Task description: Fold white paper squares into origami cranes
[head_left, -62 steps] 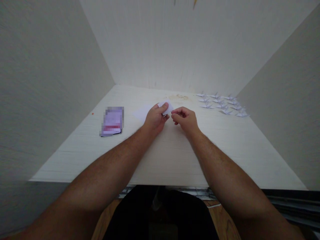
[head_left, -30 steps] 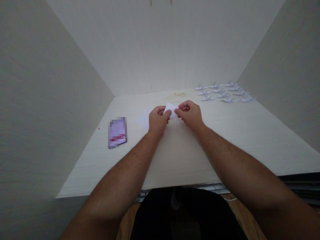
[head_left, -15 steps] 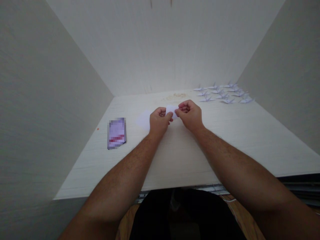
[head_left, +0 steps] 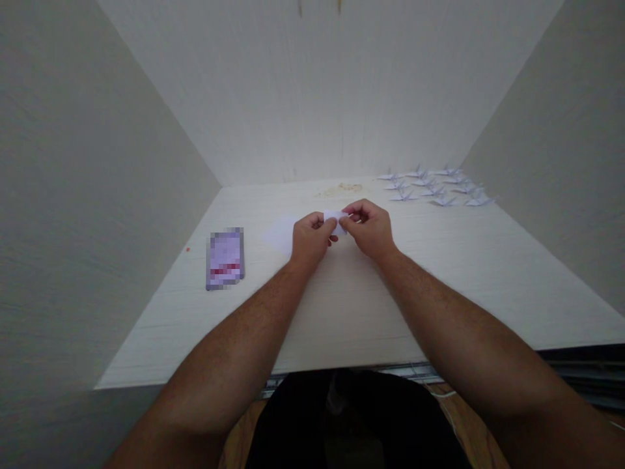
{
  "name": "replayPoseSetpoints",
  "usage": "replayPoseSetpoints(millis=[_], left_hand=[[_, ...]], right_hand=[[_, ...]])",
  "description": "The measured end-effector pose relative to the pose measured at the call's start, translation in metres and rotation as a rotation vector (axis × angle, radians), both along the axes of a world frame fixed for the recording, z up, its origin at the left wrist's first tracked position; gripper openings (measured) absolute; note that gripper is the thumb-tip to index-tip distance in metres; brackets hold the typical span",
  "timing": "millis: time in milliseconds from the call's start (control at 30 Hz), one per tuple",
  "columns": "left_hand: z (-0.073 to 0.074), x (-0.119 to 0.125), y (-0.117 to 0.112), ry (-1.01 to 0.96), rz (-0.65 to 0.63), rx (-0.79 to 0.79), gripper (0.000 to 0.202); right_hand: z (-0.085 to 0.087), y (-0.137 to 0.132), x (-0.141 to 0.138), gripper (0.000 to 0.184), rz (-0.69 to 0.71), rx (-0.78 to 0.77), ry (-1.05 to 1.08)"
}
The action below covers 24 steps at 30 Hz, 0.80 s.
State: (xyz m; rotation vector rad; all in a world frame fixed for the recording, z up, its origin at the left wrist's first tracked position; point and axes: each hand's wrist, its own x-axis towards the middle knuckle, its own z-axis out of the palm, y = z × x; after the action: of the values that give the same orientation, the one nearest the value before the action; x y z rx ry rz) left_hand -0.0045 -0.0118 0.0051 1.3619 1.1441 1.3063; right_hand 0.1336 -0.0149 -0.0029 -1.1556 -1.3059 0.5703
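A small piece of white paper (head_left: 334, 215) is held up between my two hands, a little above the table. My left hand (head_left: 311, 236) pinches its left side with the thumb on top. On the other side, my right hand (head_left: 370, 226) grips the right edge between thumb and fingers. The thumbs are close together, and they cover part of the paper, so its folds cannot be made out. Beside my left hand lies a pale white sheet or sheets of paper (head_left: 278, 233), partly behind that hand.
Several folded white paper cranes (head_left: 434, 189) stand in rows at the back right of the white table (head_left: 351, 312). A blurred-out purple and white packet (head_left: 225, 257) lies at the left, near a tiny orange speck (head_left: 188, 249). Walls close off the back and both sides.
My right hand has moved slightly left and down, bringing its thumb closer to the left one on the paper. The whole view has shifted a little.
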Motion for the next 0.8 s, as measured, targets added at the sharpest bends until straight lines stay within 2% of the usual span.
replayPoseSetpoints(millis=[367, 600, 800], left_hand=[[0.0001, -0.0002, 0.0036, -0.055, -0.014, -0.007, 0.027], [-0.0035, -0.0011, 0.0080, -0.166, -0.079, -0.132, 0.021], [-0.0012, -0.0018, 0.0070, -0.204, -0.101, -0.164, 0.019]], right_hand=[[-0.0050, -0.0003, 0.0005, 0.004, 0.005, 0.084, -0.037], [-0.0045, -0.0002, 0.0026, 0.007, 0.057, 0.132, -0.090], [-0.0046, -0.0007, 0.0023, 0.010, 0.105, 0.131, -0.051]])
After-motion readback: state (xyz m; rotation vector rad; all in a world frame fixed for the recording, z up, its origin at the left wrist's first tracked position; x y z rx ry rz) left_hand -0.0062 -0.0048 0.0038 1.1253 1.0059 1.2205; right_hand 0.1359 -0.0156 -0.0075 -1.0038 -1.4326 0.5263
